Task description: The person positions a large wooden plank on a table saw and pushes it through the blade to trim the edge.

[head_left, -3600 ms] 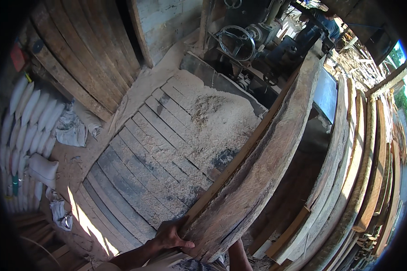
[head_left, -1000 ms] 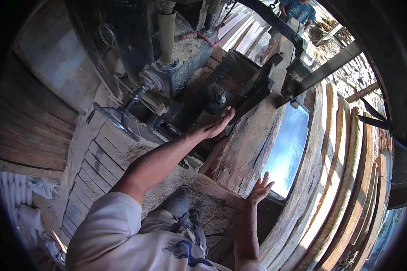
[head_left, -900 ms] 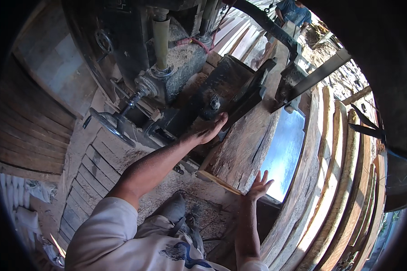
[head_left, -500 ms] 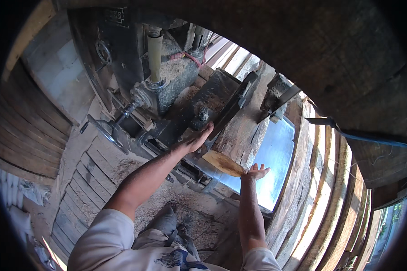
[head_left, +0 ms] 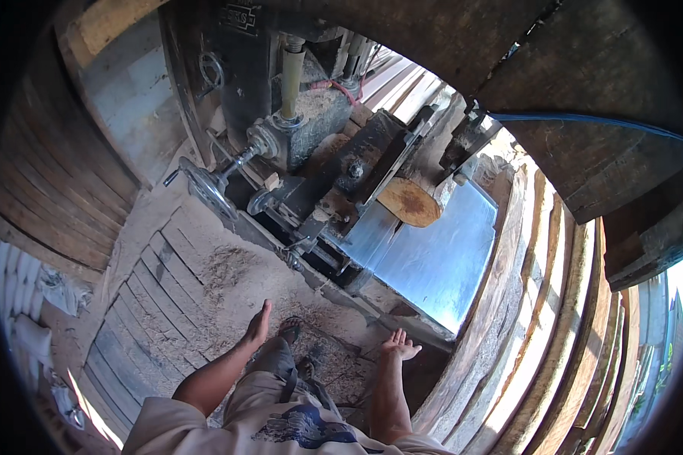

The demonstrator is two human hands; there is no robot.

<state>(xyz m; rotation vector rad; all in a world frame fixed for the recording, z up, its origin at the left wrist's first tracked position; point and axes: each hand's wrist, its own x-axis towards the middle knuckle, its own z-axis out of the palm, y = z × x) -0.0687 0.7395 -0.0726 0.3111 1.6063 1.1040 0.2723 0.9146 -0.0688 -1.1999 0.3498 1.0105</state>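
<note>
A log [head_left: 411,202] lies on the shiny metal table [head_left: 444,254] of a large band saw, its pale cut end facing me. Its left side runs along the dark metal fence [head_left: 383,171], and its far part is partly hidden by the dark blade guide [head_left: 467,140]. My left hand [head_left: 258,324] hovers over the sawdust-covered floor with its fingers stretched out, holding nothing. Near the table's front corner, my right hand [head_left: 400,346] is turned up with the fingers apart and nothing in it. Neither hand touches the log.
A handwheel [head_left: 206,189] juts from the machine's left side. Long sawn boards [head_left: 539,303] are stacked close on the right. Sawdust [head_left: 235,273] covers the floor round my feet. Dark timber planks [head_left: 61,182] stand at the left, with white sacks [head_left: 30,334] below them.
Both hands have come away from the fence and log and drawn back toward my body. The log now sits farther along the table, away from me, and the view has shifted.
</note>
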